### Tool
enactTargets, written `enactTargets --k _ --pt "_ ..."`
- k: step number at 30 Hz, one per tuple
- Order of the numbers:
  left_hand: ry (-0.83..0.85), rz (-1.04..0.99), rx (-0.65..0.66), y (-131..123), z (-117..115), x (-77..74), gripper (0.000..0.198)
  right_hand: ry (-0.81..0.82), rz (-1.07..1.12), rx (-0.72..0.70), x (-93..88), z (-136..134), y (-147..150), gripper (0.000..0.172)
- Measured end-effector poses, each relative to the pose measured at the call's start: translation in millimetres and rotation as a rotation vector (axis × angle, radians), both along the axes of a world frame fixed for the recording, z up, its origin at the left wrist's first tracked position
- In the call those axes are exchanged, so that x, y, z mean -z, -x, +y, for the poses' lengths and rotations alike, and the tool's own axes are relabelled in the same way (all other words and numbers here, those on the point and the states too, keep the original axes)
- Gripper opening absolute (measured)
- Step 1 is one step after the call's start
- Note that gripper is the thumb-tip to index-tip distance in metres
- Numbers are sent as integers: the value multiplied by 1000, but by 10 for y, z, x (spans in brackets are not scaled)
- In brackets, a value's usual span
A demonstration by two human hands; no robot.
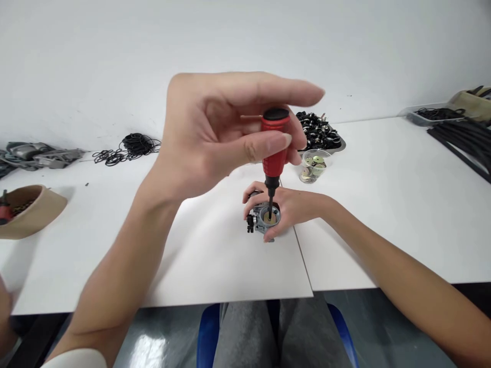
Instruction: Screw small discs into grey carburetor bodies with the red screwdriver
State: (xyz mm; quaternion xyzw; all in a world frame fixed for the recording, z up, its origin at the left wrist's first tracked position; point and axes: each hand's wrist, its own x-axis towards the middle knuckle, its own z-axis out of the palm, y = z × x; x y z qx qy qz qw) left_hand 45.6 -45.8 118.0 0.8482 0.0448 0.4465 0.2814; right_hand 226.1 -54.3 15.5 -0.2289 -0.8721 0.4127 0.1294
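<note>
My left hand (230,128) is closed around the red handle of a screwdriver (273,163), its index finger stretched over the black end cap. Upright, the screwdriver points down into the round bore of a small grey metal carburetor (261,217), where a brass-coloured disc (269,219) shows. Whether the tip sits in a screw I cannot tell. On the table, my right hand (287,207) wraps round the carburetor from the right, thumb in front and fingers behind. A black fitting (250,223) sticks out on the carburetor's left side.
Behind my hands are a clear cup (312,166) of round discs and a tray (337,145) of black parts. Black cords (138,145) and grey metal parts (42,153) lie back left, near a tan container (49,214). Black strips (466,143) lie right. A seam crosses the white table (364,204).
</note>
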Motion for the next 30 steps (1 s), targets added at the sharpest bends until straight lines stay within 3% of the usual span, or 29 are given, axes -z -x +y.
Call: enactTargets --k 2,6,12,15,21,27,30 --pt "-2 8 6 -5 -17 -7 27 4 -11 -1 -11 -2 2 46" --pt "-176 -132 -94 -14 -20 -15 25 6 -32 6 -18 1 0 47" --pt "13 2 7 2 -47 -16 30 5 -53 5 -14 8 -3 48" --pt "-9 -13 -65 -24 -56 -11 22 9 -54 9 -21 5 -1 48" --pt "58 -8 31 -20 -77 -7 28 19 -59 16 -22 4 0 48" --pt "-8 -60 -31 -14 -111 -43 23 19 -36 -3 -18 9 1 48" --pt "38 35 -50 12 -122 -67 26 20 -35 0 -14 9 1 48"
